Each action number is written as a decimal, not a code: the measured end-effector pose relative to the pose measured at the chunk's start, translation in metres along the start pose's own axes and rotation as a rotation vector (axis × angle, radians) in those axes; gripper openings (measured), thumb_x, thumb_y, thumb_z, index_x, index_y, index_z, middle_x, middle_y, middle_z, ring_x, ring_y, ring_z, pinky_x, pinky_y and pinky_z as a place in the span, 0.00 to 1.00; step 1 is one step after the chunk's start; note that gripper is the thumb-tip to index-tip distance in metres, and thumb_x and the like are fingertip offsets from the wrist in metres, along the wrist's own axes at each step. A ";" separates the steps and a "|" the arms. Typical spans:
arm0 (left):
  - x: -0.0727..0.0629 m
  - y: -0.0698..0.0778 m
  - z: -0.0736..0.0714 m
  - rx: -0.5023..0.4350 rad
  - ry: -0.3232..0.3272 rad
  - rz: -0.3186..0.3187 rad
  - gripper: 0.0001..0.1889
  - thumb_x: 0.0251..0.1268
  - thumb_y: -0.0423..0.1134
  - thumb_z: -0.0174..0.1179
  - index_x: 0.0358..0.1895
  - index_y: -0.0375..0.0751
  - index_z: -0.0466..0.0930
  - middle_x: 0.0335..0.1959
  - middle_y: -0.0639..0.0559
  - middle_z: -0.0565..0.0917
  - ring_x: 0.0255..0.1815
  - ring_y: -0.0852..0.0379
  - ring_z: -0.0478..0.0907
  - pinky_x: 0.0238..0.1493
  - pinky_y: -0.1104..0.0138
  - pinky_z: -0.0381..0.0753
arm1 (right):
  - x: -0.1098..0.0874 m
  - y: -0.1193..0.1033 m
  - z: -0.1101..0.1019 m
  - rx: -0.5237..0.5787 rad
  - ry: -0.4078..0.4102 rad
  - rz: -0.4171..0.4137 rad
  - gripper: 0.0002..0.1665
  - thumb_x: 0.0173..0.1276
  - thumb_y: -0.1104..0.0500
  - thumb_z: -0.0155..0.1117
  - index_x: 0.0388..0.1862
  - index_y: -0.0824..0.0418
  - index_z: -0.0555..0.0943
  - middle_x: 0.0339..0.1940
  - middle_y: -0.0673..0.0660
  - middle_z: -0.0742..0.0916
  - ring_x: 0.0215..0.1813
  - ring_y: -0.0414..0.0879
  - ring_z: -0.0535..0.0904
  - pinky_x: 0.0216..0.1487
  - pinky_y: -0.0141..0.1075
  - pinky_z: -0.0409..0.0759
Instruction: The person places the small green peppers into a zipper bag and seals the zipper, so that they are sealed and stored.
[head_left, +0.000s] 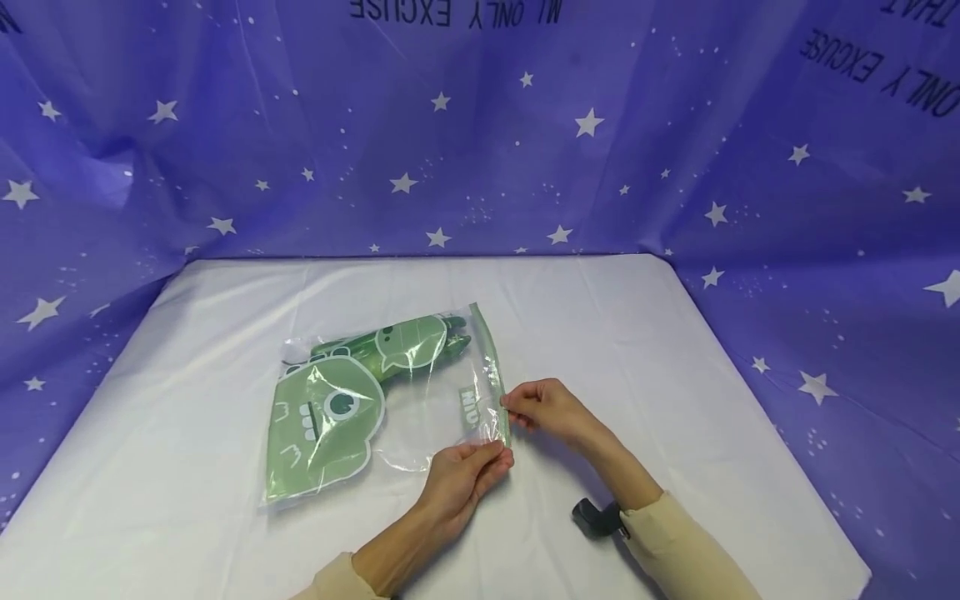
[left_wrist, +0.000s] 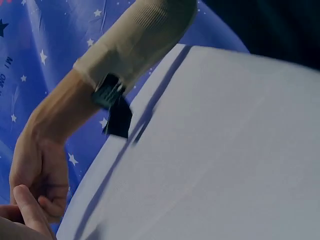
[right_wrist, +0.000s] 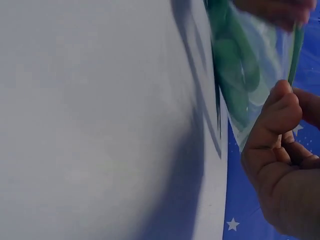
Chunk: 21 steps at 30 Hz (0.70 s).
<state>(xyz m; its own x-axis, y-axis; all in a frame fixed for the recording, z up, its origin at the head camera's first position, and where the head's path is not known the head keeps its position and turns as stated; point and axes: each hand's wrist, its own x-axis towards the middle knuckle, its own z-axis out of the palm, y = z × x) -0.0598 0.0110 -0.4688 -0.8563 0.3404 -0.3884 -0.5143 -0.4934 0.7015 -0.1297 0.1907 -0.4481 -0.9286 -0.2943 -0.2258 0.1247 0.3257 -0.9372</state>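
A clear plastic zip bag (head_left: 416, 417) lies on the white table, printed with a green cartoon dinosaur with one large eye and with a green strip along its right edge. Inside it, shiny green contents (head_left: 375, 360) show toward the far side; their kind cannot be made out. My left hand (head_left: 465, 483) grips the near right corner of the bag, thumb on top. Farther along the green strip, my right hand (head_left: 551, 408) pinches the edge between thumb and fingertips. Seen from the right wrist, the bag (right_wrist: 232, 65) is partly hidden by a hand.
A white cloth covers the table (head_left: 637, 350). Purple curtains (head_left: 480, 125) with white stars stand behind and on both sides. Near the right sleeve (head_left: 675, 546) sits a black wrist-worn device (head_left: 595, 518).
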 end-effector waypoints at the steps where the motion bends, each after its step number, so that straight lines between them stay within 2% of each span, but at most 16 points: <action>1: -0.002 0.000 0.000 0.001 -0.001 -0.004 0.15 0.63 0.30 0.60 0.46 0.19 0.71 0.33 0.44 0.83 0.36 0.57 0.83 0.48 0.69 0.80 | 0.003 -0.001 0.000 0.002 0.013 0.002 0.13 0.67 0.56 0.63 0.32 0.66 0.83 0.22 0.53 0.80 0.24 0.42 0.72 0.24 0.29 0.70; 10: -0.022 -0.003 -0.001 0.039 -0.037 -0.067 0.10 0.61 0.28 0.60 0.42 0.23 0.75 0.30 0.44 0.84 0.32 0.58 0.83 0.40 0.71 0.83 | 0.038 -0.010 -0.007 0.016 0.135 0.031 0.13 0.69 0.58 0.61 0.31 0.68 0.80 0.22 0.54 0.79 0.24 0.40 0.71 0.24 0.29 0.71; 16: -0.032 -0.005 -0.002 0.095 -0.100 -0.089 0.06 0.60 0.29 0.59 0.37 0.28 0.77 0.27 0.45 0.83 0.28 0.59 0.83 0.35 0.72 0.83 | 0.059 -0.013 -0.015 0.009 0.227 0.042 0.15 0.71 0.57 0.58 0.30 0.68 0.78 0.21 0.53 0.77 0.23 0.40 0.70 0.26 0.31 0.71; 21: -0.036 -0.008 -0.004 0.145 -0.173 -0.106 0.05 0.60 0.28 0.58 0.35 0.27 0.78 0.25 0.46 0.83 0.25 0.60 0.82 0.30 0.73 0.83 | 0.074 -0.012 -0.022 0.030 0.307 0.083 0.16 0.72 0.56 0.57 0.31 0.68 0.78 0.20 0.51 0.76 0.24 0.40 0.70 0.27 0.31 0.72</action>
<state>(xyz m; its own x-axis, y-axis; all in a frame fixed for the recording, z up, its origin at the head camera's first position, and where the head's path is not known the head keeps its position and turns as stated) -0.0249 -0.0008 -0.4624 -0.7709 0.5223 -0.3646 -0.5776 -0.3320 0.7458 -0.2080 0.1850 -0.4476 -0.9764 0.0184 -0.2153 0.2104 0.3094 -0.9274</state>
